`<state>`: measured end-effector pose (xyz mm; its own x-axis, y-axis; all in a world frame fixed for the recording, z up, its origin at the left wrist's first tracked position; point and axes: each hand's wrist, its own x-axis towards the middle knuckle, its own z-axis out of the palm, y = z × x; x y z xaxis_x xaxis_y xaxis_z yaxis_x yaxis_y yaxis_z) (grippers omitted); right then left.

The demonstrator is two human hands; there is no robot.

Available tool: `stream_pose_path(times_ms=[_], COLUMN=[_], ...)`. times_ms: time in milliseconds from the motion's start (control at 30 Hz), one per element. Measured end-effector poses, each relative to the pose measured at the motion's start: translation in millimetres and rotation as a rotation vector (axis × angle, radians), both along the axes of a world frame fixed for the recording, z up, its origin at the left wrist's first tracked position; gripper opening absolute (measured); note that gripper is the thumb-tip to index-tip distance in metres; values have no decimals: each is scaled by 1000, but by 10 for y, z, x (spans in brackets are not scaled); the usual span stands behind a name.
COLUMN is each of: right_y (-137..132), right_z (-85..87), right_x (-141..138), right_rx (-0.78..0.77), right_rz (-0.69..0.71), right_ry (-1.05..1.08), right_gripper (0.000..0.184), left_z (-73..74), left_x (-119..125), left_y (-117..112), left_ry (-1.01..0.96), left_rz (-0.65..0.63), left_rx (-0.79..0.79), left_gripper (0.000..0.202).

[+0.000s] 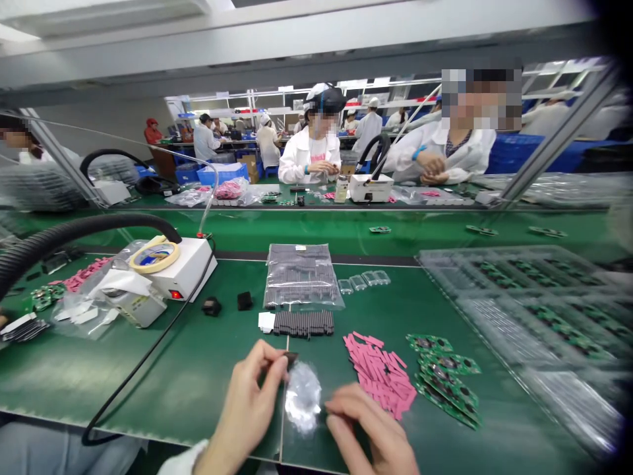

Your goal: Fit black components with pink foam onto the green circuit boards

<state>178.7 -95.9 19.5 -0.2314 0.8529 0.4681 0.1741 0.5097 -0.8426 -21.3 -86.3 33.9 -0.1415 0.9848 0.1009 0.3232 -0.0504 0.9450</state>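
Observation:
My left hand [250, 402] is low at the table's front edge, its thumb and fingertips pinched on a small dark part [291, 358]. My right hand [373, 432] lies beside it, fingers curled against a small clear plastic bag [302, 396] on the green mat; whether it grips the bag is blurred. A heap of pink strips [380, 374] lies just right of the bag. Beyond it, a stack of green circuit boards [445, 379] fans out. A row of dark parts [303, 322] sits ahead of my hands, below a clear bag of the same parts [301, 275].
A white box with a tape roll [171, 264] stands at the left, with a black hose [74, 231] and a cable [148, 353] crossing the mat. Clear trays of boards [534, 303] fill the right. Two small black blocks [227, 303] lie mid-table. Other people in white coats [311, 155] sit across.

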Motion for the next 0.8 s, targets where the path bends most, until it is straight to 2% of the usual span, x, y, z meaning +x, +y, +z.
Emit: stream_pose_path(times_ms=[100,200,267,367,433,567,800], right_y=[72,81,63,35,24,13,22], right_z=[75,58,38,38,53,75,66], right_x=[-194,-249,-241,-225,-223,-216,-169], right_rx=[-190,-300,-296,-250,-207,-133,-135], right_rz=[40,65,62,30,10,9,56], right_ry=[96,141,124,50,2,-39,-60], right_gripper=[12,16,17,18,20,20,21], left_z=[-155,-239,-267,-285,-283,-261,-243], left_x=[292,364,340,292,282,300,325], left_y=[-201,-274,-282,-274,-266,-255,-268], left_ry=[-214,-313,-300,-226,-188,-157,-120], left_rz=[-34,-11,-3,-60,-85,-54,-29], left_rx=[-19,-3,-9,51,114,166,200], left_gripper=[22,21,14,28,27,26,25])
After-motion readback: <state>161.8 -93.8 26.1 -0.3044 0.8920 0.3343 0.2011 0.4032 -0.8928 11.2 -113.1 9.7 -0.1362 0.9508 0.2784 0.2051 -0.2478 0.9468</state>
